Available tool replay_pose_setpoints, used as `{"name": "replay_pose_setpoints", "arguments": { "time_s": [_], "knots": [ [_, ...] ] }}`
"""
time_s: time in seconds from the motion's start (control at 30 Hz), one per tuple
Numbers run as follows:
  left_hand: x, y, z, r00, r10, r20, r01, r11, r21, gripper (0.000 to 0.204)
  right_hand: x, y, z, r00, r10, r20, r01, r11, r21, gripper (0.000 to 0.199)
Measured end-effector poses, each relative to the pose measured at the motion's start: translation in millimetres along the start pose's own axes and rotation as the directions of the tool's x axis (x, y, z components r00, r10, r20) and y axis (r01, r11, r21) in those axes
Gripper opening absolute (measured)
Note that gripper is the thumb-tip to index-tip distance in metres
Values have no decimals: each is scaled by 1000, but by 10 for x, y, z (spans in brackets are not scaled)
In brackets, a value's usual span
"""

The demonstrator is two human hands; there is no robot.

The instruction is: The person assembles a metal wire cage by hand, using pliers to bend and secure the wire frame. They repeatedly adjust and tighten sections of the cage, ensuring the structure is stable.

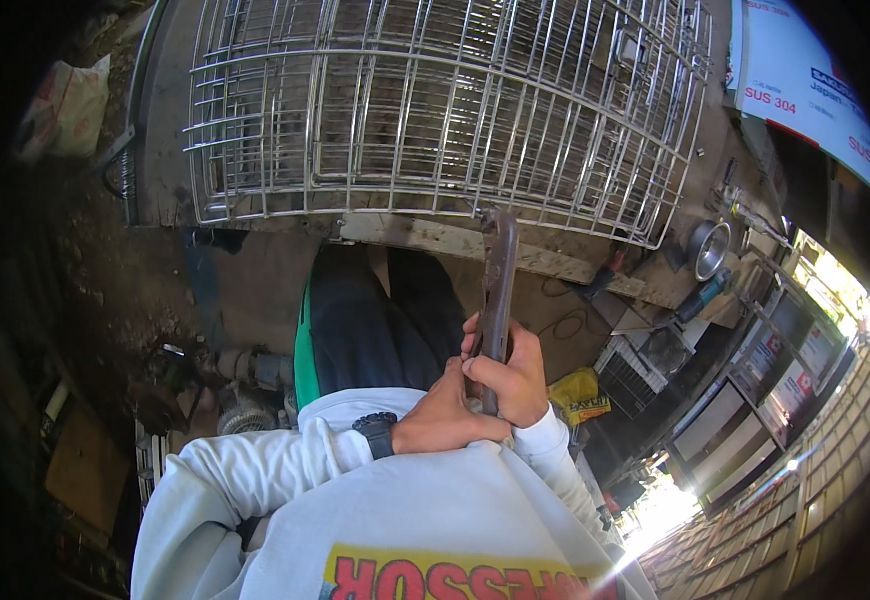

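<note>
My right hand point(518, 378) is wrapped around the handles of a long, worn brown plier-like tool point(497, 290). Close against it, my left hand point(445, 415), with a dark watch at its wrist, also grips the lower end of the handles; its fingers are partly hidden. The tool points away from me. Its head meets the near edge of a shiny steel wire rack point(425, 110), and I cannot make out whether the jaws are closed on a wire. The rack looks layered, with many crossing rods.
Under the rack is a worn bench, with a pale wooden strip point(435, 240) along its front. A metal bowl point(709, 248) and a blue power tool point(702, 296) lie to the right. A yellow bag point(577, 392) sits near my right arm. Machine parts point(250, 405) are at the left.
</note>
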State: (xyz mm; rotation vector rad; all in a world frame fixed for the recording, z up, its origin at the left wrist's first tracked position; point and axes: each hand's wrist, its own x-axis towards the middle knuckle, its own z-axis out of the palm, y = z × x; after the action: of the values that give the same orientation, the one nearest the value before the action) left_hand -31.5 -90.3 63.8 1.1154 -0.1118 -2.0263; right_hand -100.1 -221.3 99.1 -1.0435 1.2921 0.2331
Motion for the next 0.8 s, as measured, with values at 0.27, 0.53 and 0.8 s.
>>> {"name": "replay_pose_setpoints", "arguments": {
  "time_s": [0.27, 0.53, 0.8],
  "knots": [
    [5, -9, -19, 995, 100, -19, -100, 995, 5, 105, 30, 79, -34, 996, -87, 25, 88, 993, -74, 48],
    [18, 319, -277, 989, 91, 116, -77, 990, -118, 119, -9, 331, -131, 987, -156, 38, 153, 986, 62, 47],
    [545, 592, -245, 877, 378, -298, -296, 912, 285, 55, 132, 702, -156, 917, -398, -22, 397, 917, -49, 64]
  ]
}}
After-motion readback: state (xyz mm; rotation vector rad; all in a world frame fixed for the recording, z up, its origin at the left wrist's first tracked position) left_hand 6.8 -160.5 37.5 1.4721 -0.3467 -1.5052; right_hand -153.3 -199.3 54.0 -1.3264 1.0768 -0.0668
